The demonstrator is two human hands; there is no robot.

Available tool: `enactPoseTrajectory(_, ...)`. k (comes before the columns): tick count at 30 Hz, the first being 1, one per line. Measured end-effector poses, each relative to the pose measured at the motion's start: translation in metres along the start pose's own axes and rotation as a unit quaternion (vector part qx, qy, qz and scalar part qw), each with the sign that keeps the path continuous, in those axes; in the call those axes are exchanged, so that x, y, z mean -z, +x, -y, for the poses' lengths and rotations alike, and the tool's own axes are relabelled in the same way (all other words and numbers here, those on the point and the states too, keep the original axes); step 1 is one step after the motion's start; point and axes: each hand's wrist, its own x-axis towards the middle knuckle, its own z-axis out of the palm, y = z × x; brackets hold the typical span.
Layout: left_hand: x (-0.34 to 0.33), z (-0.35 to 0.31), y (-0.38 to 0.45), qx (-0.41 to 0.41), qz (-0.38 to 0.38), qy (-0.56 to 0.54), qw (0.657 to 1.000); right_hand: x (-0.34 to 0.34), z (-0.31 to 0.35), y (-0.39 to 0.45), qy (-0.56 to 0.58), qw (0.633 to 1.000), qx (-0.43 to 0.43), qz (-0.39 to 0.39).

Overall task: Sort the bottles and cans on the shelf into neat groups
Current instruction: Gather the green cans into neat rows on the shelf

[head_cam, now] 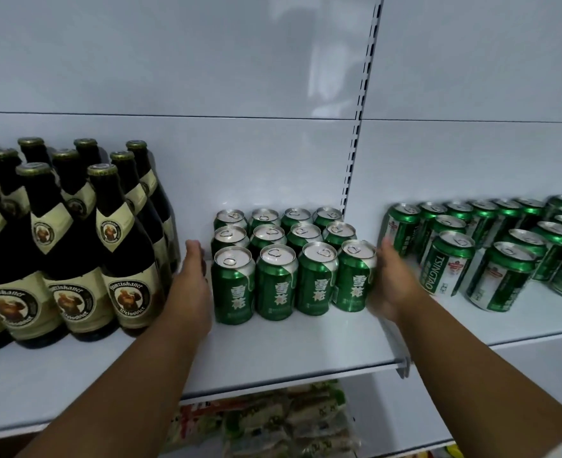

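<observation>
Several green Snow beer cans (277, 285) stand in a tight block of three rows on the white shelf (273, 352). My left hand (192, 285) lies flat against the block's left side, fingers straight and holding nothing. My right hand (392, 279) presses flat against the front right can (354, 276) on the block's right side. Several dark brown Franziskaner bottles (74, 239) with cream labels stand grouped at the left. Several green Tsingtao cans (448, 262) stand on the adjoining shelf at the right, loosely arranged.
A slotted upright post (359, 120) divides the white back panel between the two shelf sections. The shelf's front edge ends in a bracket (403, 366). Packaged goods (289, 421) lie on the shelf below.
</observation>
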Motion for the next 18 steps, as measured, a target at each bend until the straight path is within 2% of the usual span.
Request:
enactPoseTrajectory(3, 0.006, 0.015, 0.009, 0.012, 0.049, -0.001, 0.999, -0.001, -0.005, 0.007, 0.007, 1.0, -0.021, -0.016)
enactPoseTrajectory(6, 0.005, 0.014, 0.008, -0.007, 0.056, -0.004, 0.998, 0.009, 0.001, 0.014, 0.001, 0.999, -0.021, 0.03)
enactPoseTrajectory(9, 0.002, 0.004, 0.013, -0.032, 0.044, -0.012, 0.998, 0.012, 0.015, 0.028, 0.007, 0.999, -0.032, 0.021)
enactPoseTrajectory(13, -0.002, 0.002, 0.025, 0.023, 0.094, -0.049, 0.994, 0.006, 0.016, 0.045, 0.024, 0.996, -0.068, 0.055)
enactPoseTrajectory(18, -0.001, 0.011, 0.03, 0.02, 0.107, -0.043, 0.993, 0.005, 0.014, 0.047, 0.014, 0.994, -0.071, 0.077)
